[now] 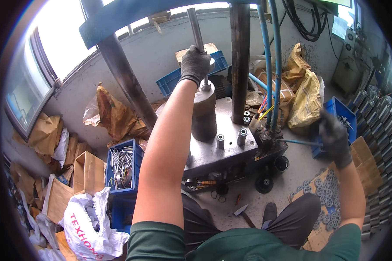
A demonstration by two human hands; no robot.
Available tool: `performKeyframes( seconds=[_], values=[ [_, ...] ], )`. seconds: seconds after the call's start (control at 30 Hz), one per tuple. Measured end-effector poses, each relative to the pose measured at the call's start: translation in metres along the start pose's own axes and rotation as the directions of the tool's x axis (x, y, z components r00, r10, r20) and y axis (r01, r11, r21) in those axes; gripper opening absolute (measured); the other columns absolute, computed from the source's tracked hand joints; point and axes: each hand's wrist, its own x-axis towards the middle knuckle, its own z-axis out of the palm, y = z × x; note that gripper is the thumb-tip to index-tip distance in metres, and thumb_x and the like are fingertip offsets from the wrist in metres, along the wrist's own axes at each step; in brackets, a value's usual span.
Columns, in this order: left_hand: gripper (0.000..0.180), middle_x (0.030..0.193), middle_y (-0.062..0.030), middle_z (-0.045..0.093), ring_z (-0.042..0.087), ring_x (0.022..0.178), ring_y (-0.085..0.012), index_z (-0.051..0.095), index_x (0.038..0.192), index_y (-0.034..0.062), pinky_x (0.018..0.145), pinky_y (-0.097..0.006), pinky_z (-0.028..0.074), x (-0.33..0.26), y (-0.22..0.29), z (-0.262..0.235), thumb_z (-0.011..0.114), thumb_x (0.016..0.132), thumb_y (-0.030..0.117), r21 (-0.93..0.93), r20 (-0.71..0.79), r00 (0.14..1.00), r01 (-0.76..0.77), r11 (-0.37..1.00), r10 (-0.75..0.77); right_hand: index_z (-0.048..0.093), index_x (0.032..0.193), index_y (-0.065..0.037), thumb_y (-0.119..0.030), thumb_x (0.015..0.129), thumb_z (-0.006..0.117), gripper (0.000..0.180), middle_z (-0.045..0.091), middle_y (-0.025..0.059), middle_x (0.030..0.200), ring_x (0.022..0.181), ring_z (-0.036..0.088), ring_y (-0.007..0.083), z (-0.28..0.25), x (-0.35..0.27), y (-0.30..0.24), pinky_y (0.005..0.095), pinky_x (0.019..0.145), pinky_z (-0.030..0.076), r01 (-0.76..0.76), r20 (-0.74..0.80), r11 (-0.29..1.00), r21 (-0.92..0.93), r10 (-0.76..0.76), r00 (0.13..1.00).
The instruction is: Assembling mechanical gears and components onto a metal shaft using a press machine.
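Observation:
My left hand [195, 64], in a dark grey glove, is closed around an upright metal rod [196, 28]. Below it, the rod's lower end meets a collar on top of a thick metal cylinder [204, 111]. That cylinder stands on the steel plate [204, 155] of a press. Small ring-ended metal sleeves [242, 136] stand on the plate's right side. My right hand [335, 137], gloved too, is at the outer end of a thin blue lever [298, 142]. Its fingers are smeared, so whether they grip the lever is unclear.
Dark press columns [240, 61] and blue hoses [277, 65] rise around the plate. A blue crate [136, 167] of metal pins stands left, beside a white sack [91, 226]. A hammer [244, 215] lies by my feet. Metal rings [329, 189] cover cardboard at right, near stacked metal tubes [383, 174].

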Motion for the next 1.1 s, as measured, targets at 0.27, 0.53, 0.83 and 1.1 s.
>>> performKeyframes(
  seconds=[0.27, 0.53, 0.83, 1.1],
  values=[
    [0.027, 0.098, -0.0214, 0.077, 0.075, 0.099, -0.0387, 0.07, 0.108, 0.004, 0.091, -0.047, 0.059, -0.003, 0.011, -0.002, 0.069, 0.09, 0.024, 0.092, -0.01, 0.997, 0.072, 0.993, -0.072, 0.073, 0.116, -0.005, -0.007, 0.082, 0.065, 0.035, 0.072, 0.0239, 0.103, 0.094, 0.072, 0.0424, -0.024, -0.072, -0.055, 0.0491, 0.085, 0.058, -0.272, 0.499, 0.962, 0.02, 0.226, 0.837],
    [0.029, 0.096, -0.0211, 0.077, 0.076, 0.097, -0.0371, 0.069, 0.113, 0.0043, 0.09, -0.046, 0.061, -0.003, 0.005, -0.005, 0.069, 0.089, 0.021, 0.041, 0.007, 0.998, 0.056, 0.998, -0.056, 0.068, 0.13, -0.003, -0.01, 0.084, 0.067, 0.047, 0.073, 0.0255, 0.103, 0.092, 0.071, 0.0436, -0.013, -0.035, -0.048, 0.0504, 0.082, 0.058, -0.262, 0.434, 0.95, 0.169, 0.167, 0.885],
    [0.028, 0.1, -0.0232, 0.077, 0.076, 0.098, -0.0394, 0.071, 0.11, 0.0026, 0.089, -0.048, 0.06, -0.008, 0.013, -0.004, 0.066, 0.091, 0.024, 0.143, -0.061, 0.997, 0.065, 0.988, -0.057, 0.07, 0.123, -0.002, -0.012, 0.082, 0.068, 0.042, 0.073, 0.0249, 0.1, 0.09, 0.072, 0.0434, -0.016, -0.038, -0.046, 0.0501, 0.082, 0.059, -0.248, 0.514, 0.967, 0.054, 0.186, 0.837],
    [0.028, 0.101, -0.0222, 0.077, 0.075, 0.101, -0.0392, 0.071, 0.108, 0.0033, 0.092, -0.048, 0.059, -0.011, 0.018, -0.005, 0.065, 0.091, 0.024, 0.09, -0.082, 0.988, 0.14, 0.986, -0.133, 0.073, 0.118, -0.003, -0.013, 0.081, 0.068, 0.038, 0.073, 0.0241, 0.097, 0.09, 0.072, 0.0426, -0.018, -0.037, -0.045, 0.05, 0.082, 0.059, -0.227, 0.532, 0.971, 0.068, 0.157, 0.832]
  ],
)
